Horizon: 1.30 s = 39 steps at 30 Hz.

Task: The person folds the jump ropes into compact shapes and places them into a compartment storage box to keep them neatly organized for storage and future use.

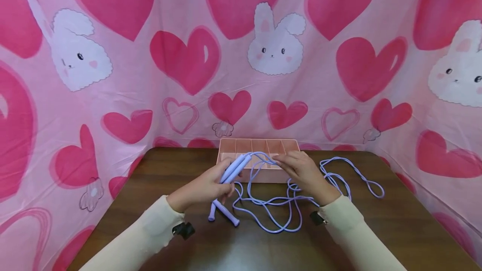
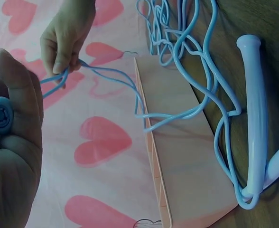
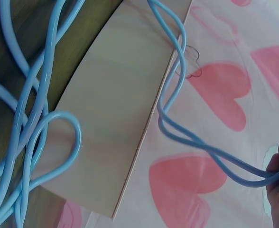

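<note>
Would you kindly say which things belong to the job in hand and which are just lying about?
In the job:
Two lavender rod-shaped handles, in the left hand
Smooth lavender cord, pinched by the right hand

Probably lying about:
Two more lavender handles, on the brown wooden table
Pink divided box

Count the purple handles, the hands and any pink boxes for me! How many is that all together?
Purple handles: 4
Hands, left hand and right hand: 2
Pink box: 1
Total: 7
</note>
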Motion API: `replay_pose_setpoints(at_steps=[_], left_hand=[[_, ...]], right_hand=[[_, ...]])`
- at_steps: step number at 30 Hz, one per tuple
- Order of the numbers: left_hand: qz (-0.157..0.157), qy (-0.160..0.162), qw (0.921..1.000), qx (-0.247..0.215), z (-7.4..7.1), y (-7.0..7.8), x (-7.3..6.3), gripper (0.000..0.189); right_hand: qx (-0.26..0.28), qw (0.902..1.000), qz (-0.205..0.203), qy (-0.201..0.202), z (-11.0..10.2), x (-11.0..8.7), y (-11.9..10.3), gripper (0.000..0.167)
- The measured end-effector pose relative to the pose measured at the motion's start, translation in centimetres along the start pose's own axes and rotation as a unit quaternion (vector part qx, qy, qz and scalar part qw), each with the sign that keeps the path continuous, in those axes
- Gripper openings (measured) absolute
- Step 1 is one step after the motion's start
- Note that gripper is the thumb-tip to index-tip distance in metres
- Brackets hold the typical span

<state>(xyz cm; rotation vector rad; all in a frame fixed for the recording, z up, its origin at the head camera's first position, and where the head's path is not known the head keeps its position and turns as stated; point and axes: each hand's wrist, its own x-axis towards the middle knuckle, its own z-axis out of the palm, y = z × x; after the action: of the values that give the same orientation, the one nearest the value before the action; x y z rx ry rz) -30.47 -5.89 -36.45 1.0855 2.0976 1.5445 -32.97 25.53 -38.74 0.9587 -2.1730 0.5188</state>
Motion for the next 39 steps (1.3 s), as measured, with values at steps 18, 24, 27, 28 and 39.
replay_pose_setpoints(at_steps=[18,24,27,28,39], left_hand=[[0.074,0.147,0.9796,-0.115,0.8,-0.1,1.5,0.033],[0.120,0.224,0.9491,-0.186,0.1,0.4,1.6,0.031],[0.102,0.235,0.9491,-0.183,-0.2,0.4,1.3,0.032],[0.090,0.234,0.9521,-0.175,-0.2,0.4,1.4,0.033],[-0.071,0.233,0.9685,0.054,0.6,-0.1,1.9,0.042]], right_hand=[[-0.035,0.9987,-0.022,0.031,2.6,1.1,-1.9,0.035],[-0.010,0.9994,-0.021,0.024,2.7,0.7,-2.1,0.030],[-0.024,0.9992,-0.023,0.020,2.8,0.5,-2.1,0.039],[-0.037,0.9988,-0.027,0.018,2.8,0.5,-2.1,0.043],[-0.062,0.9919,-0.100,-0.049,3.4,1.4,-2.9,0.019]])
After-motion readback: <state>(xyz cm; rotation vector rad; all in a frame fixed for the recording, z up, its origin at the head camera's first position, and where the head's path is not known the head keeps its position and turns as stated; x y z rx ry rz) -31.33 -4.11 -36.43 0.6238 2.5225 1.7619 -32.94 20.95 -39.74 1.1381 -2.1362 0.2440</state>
